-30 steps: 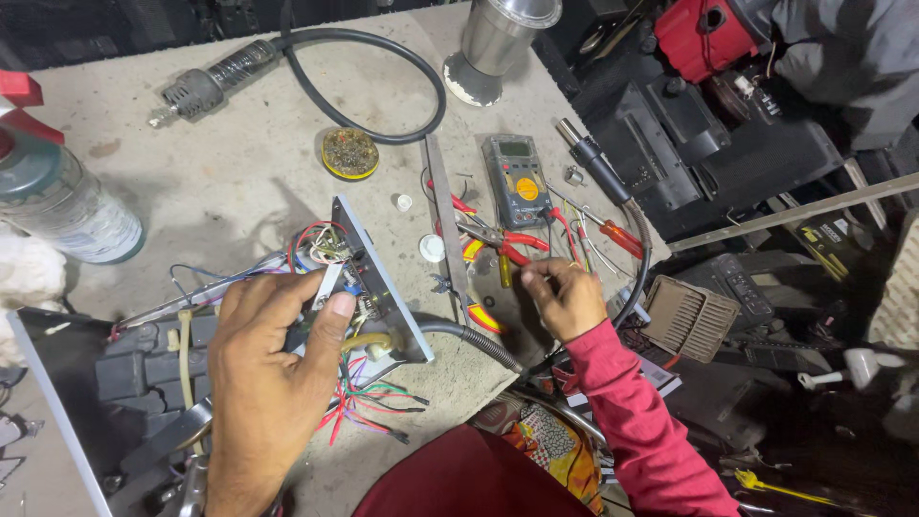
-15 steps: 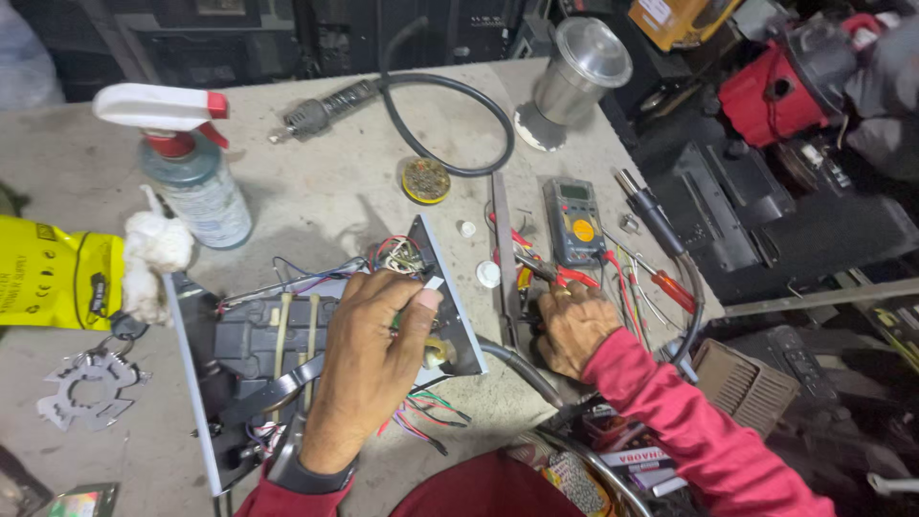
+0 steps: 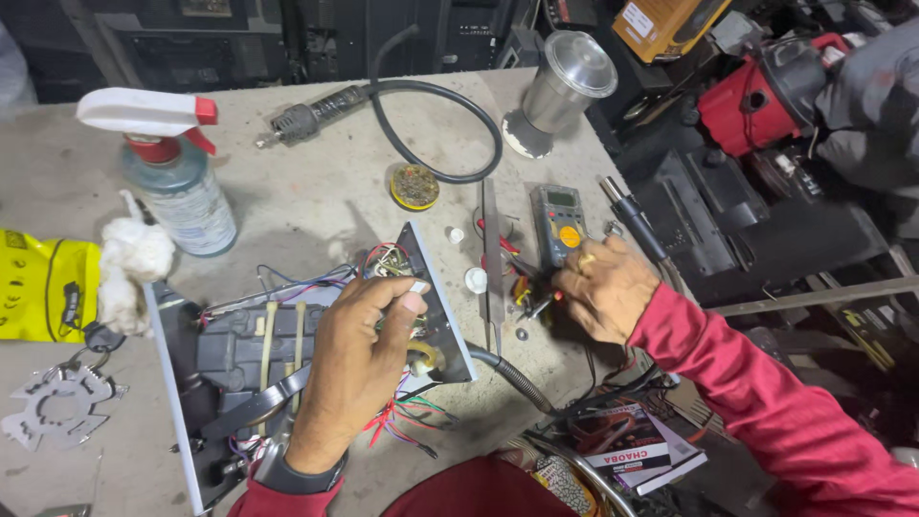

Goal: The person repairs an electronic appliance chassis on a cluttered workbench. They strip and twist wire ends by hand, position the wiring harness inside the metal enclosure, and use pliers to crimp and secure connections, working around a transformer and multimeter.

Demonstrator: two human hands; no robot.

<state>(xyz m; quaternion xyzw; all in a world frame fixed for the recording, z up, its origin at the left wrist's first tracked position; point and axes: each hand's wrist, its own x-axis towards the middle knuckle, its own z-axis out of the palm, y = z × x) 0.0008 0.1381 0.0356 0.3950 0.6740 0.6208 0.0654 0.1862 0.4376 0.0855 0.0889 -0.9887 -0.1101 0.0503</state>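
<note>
From the head camera, the left hand [image 3: 359, 369] lies curled over an opened electrical unit [image 3: 287, 369], a grey chassis with a metal end plate [image 3: 436, 316] and loose coloured wires [image 3: 402, 421] spilling out; the fingers bend around the plate's upper edge and the thumb presses near a small white part, so the hand grips the unit rather than resting flat. The unit looks stiff and fairly heavy, with sharp sheet-metal edges, while its wiring is thin and easily snagged, so the safest hold seems to be on the plate edge or the moulded body, away from the wire bundles. Right of the unit, beyond a long pair of tweezers [image 3: 490, 258], the right hand [image 3: 603, 287] is closed over small red-handled tools [image 3: 522, 287]; the fingers are bunched, but exactly what they pinch cannot be told. Those tools look light, hard and likely to slip or roll. A multimeter [image 3: 560, 222] lies just beyond that hand, to the right of the unit. Behind the unit sit a round tin [image 3: 414, 186] and a black hose [image 3: 436, 124]; to its left stands a spray bottle [image 3: 177, 187] with a wad of cotton [image 3: 129, 268] beside it.
</note>
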